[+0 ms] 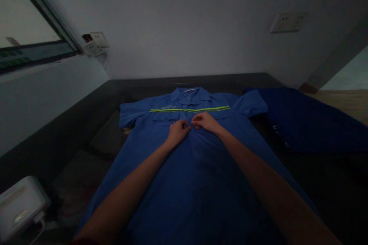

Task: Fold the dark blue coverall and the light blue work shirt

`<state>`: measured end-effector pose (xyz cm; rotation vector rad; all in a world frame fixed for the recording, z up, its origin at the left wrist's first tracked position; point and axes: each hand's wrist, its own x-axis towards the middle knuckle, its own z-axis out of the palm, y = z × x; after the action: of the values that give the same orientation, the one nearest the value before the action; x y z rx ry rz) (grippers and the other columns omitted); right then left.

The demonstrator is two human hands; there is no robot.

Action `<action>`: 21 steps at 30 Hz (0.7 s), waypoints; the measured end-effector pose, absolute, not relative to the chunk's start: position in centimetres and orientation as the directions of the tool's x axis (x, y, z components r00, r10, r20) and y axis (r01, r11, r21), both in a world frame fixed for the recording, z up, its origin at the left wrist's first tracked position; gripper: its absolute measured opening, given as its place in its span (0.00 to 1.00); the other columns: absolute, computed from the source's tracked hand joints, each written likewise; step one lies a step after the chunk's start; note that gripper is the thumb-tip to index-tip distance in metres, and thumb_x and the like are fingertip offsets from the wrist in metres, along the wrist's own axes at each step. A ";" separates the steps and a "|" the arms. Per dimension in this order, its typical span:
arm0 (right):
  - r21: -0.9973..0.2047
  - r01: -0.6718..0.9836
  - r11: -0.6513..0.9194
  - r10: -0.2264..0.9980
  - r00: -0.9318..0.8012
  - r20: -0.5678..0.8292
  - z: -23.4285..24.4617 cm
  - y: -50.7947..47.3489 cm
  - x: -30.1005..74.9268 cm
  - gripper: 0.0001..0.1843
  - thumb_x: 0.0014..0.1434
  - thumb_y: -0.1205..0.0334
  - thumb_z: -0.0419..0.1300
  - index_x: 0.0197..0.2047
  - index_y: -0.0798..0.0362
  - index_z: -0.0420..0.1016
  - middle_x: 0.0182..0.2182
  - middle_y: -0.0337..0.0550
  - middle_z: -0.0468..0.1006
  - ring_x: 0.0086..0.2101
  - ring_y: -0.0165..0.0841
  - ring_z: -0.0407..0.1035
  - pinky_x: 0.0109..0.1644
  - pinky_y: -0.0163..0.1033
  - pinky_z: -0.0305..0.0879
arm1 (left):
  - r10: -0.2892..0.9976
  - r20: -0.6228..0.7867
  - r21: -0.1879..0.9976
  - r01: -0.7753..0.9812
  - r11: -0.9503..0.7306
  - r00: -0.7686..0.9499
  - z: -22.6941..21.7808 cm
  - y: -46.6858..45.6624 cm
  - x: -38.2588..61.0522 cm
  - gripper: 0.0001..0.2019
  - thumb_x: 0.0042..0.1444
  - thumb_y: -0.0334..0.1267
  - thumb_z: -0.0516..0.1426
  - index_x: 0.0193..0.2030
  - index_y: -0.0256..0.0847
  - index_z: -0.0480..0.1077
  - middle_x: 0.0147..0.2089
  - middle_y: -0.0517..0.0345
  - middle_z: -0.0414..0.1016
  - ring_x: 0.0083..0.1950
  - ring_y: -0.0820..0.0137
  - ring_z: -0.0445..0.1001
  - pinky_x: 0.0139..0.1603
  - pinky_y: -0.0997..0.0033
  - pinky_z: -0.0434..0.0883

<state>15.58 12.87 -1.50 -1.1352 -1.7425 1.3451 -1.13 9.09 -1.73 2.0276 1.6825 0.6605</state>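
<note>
A blue short-sleeved work shirt point(172, 160) lies spread out front side up, its collar at the far end and a yellow-green stripe across the chest. At its front opening, just below the stripe, my left hand point(178, 130) pinches the fabric with bent fingers. Close beside it on the right, my right hand point(204, 121) has thumb and fingertips pressed together on the other side of the opening. The fingertips of both hands nearly meet. Any button between them is too small and dark to make out.
Folded dark blue cloth point(319, 122) lies to the right of the shirt. A white device point(23, 206) with a cable sits at the lower left. Wall sockets point(289, 22) and a power adapter point(96, 44) are on the walls, beside a window point(34, 19).
</note>
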 end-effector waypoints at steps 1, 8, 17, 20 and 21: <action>-0.966 0.237 0.101 0.909 -0.417 -0.007 -1.5 12.9 15.6 0.01 0.47 0.69 0.61 0.26 0.57 0.74 0.15 0.35 0.73 0.19 0.28 0.68 0.27 0.32 0.64 | 0.984 0.102 0.600 0.780 -0.178 0.146 -1.8 9.1 -1.1 0.08 0.53 0.38 0.58 0.26 0.39 0.66 0.24 0.64 0.65 0.28 0.73 0.64 0.29 0.75 0.56; -0.974 0.217 0.071 0.896 -0.443 -0.033 -1.1 12.8 16.1 0.08 0.45 0.73 0.60 0.31 0.59 0.78 0.21 0.37 0.76 0.22 0.27 0.69 0.31 0.33 0.67 | 0.982 0.075 0.688 0.704 -0.176 0.172 -1.6 9.6 -1.6 0.05 0.54 0.36 0.56 0.32 0.37 0.69 0.27 0.63 0.69 0.30 0.72 0.68 0.31 0.76 0.59; -0.958 0.251 0.135 0.907 -0.420 0.018 -1.5 12.7 15.8 0.10 0.46 0.74 0.60 0.34 0.58 0.77 0.21 0.37 0.76 0.24 0.28 0.70 0.31 0.33 0.67 | 0.979 0.153 0.634 0.747 -0.200 0.132 -1.9 9.2 -1.3 0.06 0.58 0.36 0.54 0.33 0.38 0.70 0.29 0.59 0.72 0.31 0.71 0.70 0.32 0.74 0.61; -0.926 0.295 0.235 0.916 -0.386 0.110 -1.7 12.8 16.0 0.12 0.47 0.75 0.60 0.36 0.58 0.77 0.25 0.39 0.76 0.27 0.29 0.71 0.35 0.34 0.67 | 0.978 0.165 0.626 0.752 -0.206 0.130 -2.2 9.2 -1.4 0.06 0.59 0.37 0.54 0.34 0.39 0.70 0.30 0.59 0.73 0.31 0.70 0.71 0.33 0.74 0.62; -0.898 0.336 0.285 0.915 -0.375 0.150 -1.7 12.8 16.1 0.13 0.46 0.75 0.60 0.37 0.58 0.77 0.27 0.39 0.76 0.29 0.29 0.70 0.36 0.35 0.67 | 0.977 0.172 0.626 0.751 -0.208 0.127 -2.3 9.2 -1.4 0.05 0.58 0.37 0.54 0.36 0.39 0.69 0.30 0.58 0.73 0.32 0.70 0.72 0.33 0.74 0.63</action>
<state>16.10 12.85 -1.72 -1.1235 -1.8634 1.0642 -1.41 9.25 -2.33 2.0243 1.6692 0.7910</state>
